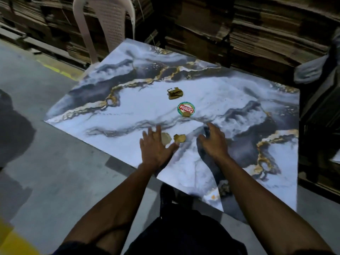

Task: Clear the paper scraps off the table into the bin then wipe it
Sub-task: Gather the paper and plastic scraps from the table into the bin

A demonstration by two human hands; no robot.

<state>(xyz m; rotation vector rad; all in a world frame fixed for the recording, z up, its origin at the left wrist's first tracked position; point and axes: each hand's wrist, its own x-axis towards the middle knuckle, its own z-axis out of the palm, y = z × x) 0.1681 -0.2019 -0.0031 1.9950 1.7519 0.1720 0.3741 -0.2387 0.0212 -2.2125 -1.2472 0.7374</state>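
A marble-patterned table (128,100) with blue, grey and gold veins holds brown paper scraps. One crumpled scrap (175,93) lies near the middle, beyond a round red-and-green label (185,108) with a small brown scrap (186,114) on its near edge. Two more scraps sit by the front: a pale one (166,138) touching my left hand (155,146), and a yellow-brown one (180,138) between my hands. My left hand lies flat, fingers spread. My right hand (213,140) hovers with fingers curled down and apart; nothing shows in it. No bin is in view.
A pale plastic chair (103,21) stands behind the table's far-left corner. Stacks of flattened cardboard (257,24) fill the back and right side. Grey concrete floor (46,153) with yellow markings lies to the left. A whitish cloth-like shape (311,69) hangs at the right edge.
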